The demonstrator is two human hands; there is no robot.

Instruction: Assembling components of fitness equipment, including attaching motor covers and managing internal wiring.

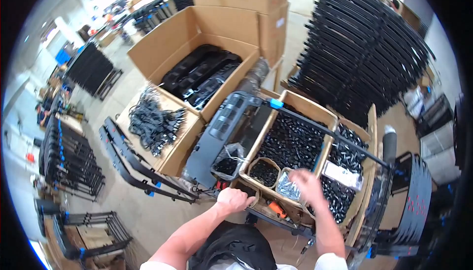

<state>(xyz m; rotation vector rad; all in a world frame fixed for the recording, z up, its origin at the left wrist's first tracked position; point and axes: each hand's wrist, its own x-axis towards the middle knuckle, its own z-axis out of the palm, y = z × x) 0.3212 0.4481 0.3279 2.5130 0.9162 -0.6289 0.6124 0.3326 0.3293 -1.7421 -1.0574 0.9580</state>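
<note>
My left hand [234,200] is at the near edge of the work surface, its fingers curled in. Whatever it may hold is too small or hidden to make out. Right beside it sits a small cup of dark parts [245,188]. Over a small tub of silver screws [287,186] reaches my right hand [308,185], smeared by motion, so its grip does not show. Left of that tub stands a round tub of small black parts [264,173]. Behind both, a large cardboard bin [332,122] holds many glossy black pieces. An orange-handled tool [277,209] lies below the tubs.
A black metal frame [362,149] crosses the bins. On the left, an open carton [157,53] holds black moulded parts, with bundled cables [156,120] on cardboard beside it. Grey plastic panel [217,132] leans mid-bench. Tall stacked black frames [364,43] stand behind.
</note>
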